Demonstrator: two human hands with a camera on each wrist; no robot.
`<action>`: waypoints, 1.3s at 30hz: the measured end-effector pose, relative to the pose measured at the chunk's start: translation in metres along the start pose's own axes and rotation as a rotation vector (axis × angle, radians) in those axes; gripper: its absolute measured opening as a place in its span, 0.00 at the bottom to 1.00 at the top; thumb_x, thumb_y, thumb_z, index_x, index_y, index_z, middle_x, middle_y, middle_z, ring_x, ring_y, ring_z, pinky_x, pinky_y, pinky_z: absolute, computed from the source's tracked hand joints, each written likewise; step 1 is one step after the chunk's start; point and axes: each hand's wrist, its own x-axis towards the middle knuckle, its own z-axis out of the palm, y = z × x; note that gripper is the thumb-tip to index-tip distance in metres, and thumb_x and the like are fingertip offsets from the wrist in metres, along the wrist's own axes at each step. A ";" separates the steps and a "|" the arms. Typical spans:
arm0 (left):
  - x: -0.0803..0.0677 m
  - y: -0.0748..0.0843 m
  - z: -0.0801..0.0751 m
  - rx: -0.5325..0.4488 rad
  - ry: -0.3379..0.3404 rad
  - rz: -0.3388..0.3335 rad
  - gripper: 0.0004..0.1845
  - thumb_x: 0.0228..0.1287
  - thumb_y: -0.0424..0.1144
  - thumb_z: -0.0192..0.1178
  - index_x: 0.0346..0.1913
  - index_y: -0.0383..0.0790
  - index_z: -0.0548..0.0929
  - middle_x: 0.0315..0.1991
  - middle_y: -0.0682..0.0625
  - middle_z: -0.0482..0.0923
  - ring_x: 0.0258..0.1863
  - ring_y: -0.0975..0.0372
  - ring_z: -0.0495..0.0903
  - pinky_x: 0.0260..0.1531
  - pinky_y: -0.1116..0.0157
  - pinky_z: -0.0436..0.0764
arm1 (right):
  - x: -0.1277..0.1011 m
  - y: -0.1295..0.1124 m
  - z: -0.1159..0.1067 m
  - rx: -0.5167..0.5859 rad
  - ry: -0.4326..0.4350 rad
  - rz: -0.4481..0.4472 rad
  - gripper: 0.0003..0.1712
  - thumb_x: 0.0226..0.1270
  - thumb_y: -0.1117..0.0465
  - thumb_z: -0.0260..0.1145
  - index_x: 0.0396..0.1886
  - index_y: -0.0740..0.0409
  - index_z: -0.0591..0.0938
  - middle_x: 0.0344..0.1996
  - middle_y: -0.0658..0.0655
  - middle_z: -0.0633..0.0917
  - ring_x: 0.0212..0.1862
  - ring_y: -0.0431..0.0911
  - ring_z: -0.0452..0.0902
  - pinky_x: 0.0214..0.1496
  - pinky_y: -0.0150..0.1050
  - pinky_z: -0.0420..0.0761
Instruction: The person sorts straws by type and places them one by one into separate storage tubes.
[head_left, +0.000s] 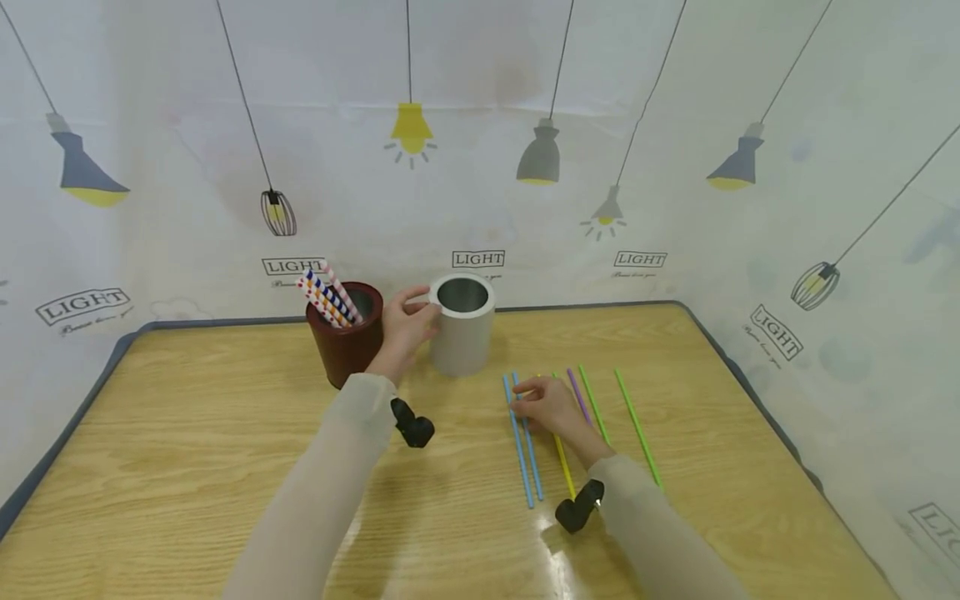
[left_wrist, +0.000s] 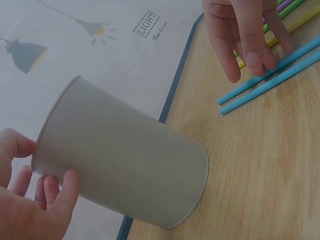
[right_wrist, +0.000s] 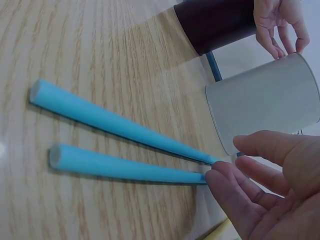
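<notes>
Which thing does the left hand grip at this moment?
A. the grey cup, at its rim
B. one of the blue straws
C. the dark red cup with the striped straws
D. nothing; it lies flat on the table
A: the left hand has its fingers curled on the rim of the grey cup, beside the dark red cup; the right hand is the one at the blue straws.

A wooden table point(head_left: 225, 467) with a grey edge carries everything. A dark red cup point(head_left: 347, 343) stands near its back edge, with a grey cup point(head_left: 462, 327) just beside it on the right. In front of the grey cup, loose straws lie roughly parallel on the wood: 2 blue straws point(head_left: 523, 442), a yellow straw point(head_left: 564, 467), a purple straw point(head_left: 578, 394) and 2 green straws point(head_left: 637, 425).
</notes>
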 end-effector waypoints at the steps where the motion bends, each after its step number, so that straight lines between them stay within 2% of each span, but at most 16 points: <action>1: 0.001 0.000 0.000 0.000 0.000 0.000 0.22 0.54 0.30 0.59 0.55 0.39 0.75 0.40 0.45 0.71 0.40 0.56 0.74 0.41 0.57 0.80 | 0.000 -0.001 0.000 -0.004 0.001 -0.001 0.18 0.56 0.69 0.66 0.47 0.69 0.78 0.32 0.61 0.81 0.30 0.51 0.80 0.29 0.40 0.82; 10: 0.002 -0.001 0.001 -0.005 0.006 -0.001 0.23 0.54 0.29 0.59 0.55 0.39 0.75 0.38 0.46 0.72 0.38 0.58 0.74 0.39 0.58 0.81 | 0.006 -0.002 0.000 -0.060 0.015 0.005 0.18 0.54 0.69 0.67 0.46 0.67 0.79 0.30 0.59 0.81 0.26 0.49 0.79 0.27 0.39 0.82; 17: 0.002 -0.001 0.000 -0.004 0.003 0.000 0.23 0.54 0.29 0.59 0.55 0.38 0.75 0.38 0.46 0.71 0.39 0.58 0.75 0.40 0.57 0.80 | 0.012 -0.001 0.000 -0.055 0.017 0.008 0.17 0.53 0.69 0.68 0.45 0.68 0.80 0.29 0.59 0.81 0.24 0.48 0.79 0.26 0.39 0.82; 27: 0.002 0.001 -0.001 -0.011 -0.007 -0.008 0.23 0.54 0.29 0.59 0.55 0.38 0.75 0.39 0.45 0.71 0.39 0.57 0.74 0.40 0.57 0.80 | 0.014 -0.011 0.004 -0.154 0.020 0.059 0.16 0.54 0.67 0.68 0.44 0.68 0.80 0.24 0.57 0.82 0.20 0.48 0.79 0.26 0.38 0.82; 31: 0.002 0.001 -0.001 -0.012 -0.010 -0.011 0.23 0.54 0.29 0.59 0.55 0.38 0.75 0.38 0.45 0.70 0.39 0.57 0.74 0.41 0.57 0.80 | 0.018 -0.012 0.007 -0.217 0.026 0.041 0.16 0.52 0.69 0.68 0.42 0.70 0.80 0.21 0.57 0.82 0.18 0.46 0.77 0.22 0.36 0.81; 35: 0.002 0.001 -0.001 -0.012 -0.012 -0.011 0.23 0.53 0.28 0.59 0.55 0.37 0.75 0.38 0.45 0.70 0.39 0.57 0.74 0.41 0.57 0.80 | 0.022 -0.011 0.012 -0.264 0.047 -0.014 0.16 0.49 0.71 0.69 0.40 0.71 0.80 0.17 0.56 0.81 0.15 0.43 0.75 0.18 0.34 0.79; 39: 0.003 0.001 -0.001 -0.006 -0.009 -0.008 0.23 0.53 0.29 0.58 0.55 0.37 0.75 0.38 0.45 0.71 0.39 0.57 0.74 0.41 0.57 0.80 | 0.022 -0.011 0.016 -0.284 0.062 -0.019 0.16 0.48 0.71 0.70 0.40 0.71 0.81 0.17 0.55 0.81 0.17 0.42 0.75 0.18 0.32 0.78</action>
